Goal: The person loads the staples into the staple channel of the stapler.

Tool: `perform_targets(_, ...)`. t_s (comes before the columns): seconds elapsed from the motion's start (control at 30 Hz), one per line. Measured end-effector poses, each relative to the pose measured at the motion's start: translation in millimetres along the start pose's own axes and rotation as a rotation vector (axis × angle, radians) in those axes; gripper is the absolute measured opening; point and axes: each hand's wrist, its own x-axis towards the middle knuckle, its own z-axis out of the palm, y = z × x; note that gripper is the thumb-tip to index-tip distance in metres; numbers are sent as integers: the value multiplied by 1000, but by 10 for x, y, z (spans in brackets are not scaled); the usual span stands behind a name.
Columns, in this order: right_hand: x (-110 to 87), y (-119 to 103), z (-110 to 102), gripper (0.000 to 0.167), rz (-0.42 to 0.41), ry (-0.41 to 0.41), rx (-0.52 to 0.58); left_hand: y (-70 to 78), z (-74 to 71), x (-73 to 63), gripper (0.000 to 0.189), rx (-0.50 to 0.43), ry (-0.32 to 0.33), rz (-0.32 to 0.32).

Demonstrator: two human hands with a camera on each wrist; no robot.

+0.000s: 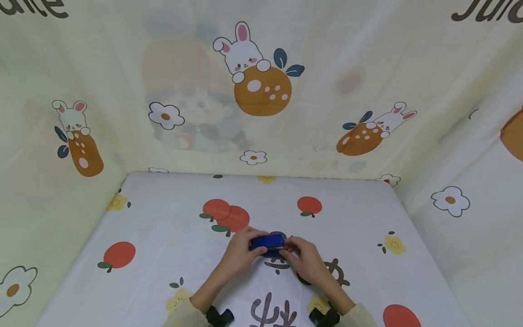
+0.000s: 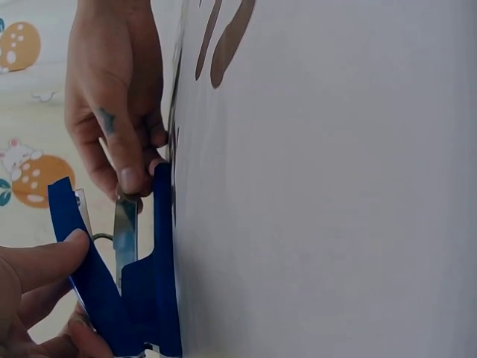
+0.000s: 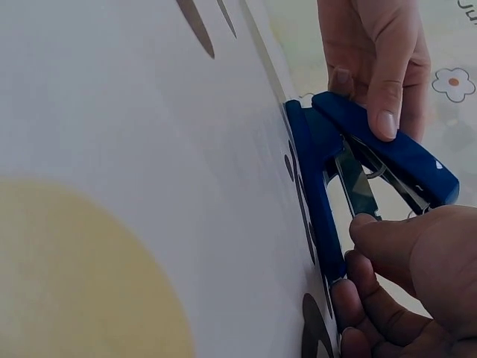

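Observation:
A blue stapler (image 1: 267,241) stands on the patterned cloth with its top cover swung up from the metal staple rail (image 3: 358,183). In the left wrist view, a gap separates the rail from the blue base (image 2: 164,253) too. My left hand (image 1: 240,250) holds the raised cover (image 2: 88,280) near the hinge end, thumb on one side and fingers on the other. At the front end, my right hand (image 1: 305,258) pinches the tip of the rail, its thumb on the metal. Some right fingers lie by the front of the base.
A white cloth (image 1: 163,227) printed with fruit and flowers covers the table. Behind it and at both sides hang pale curtains (image 1: 310,136) with rabbit prints. Dark wrist devices (image 1: 219,316) sit at both cuffs.

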Motion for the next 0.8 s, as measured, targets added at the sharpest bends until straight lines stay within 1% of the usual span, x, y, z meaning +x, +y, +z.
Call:
perform_targets(0.2, -3, 8, -5, 16, -16, 0, -4, -9, 19, -1, 33, 12, 4, 15)
perform_targets(0.43, -28, 19, -1, 16, -11, 1, 4, -29, 55, -11, 32, 11, 3, 8)
perform_targets(0.8, -11, 5, 22, 17, -13, 9, 10, 11, 37, -15, 32, 32, 3, 6)
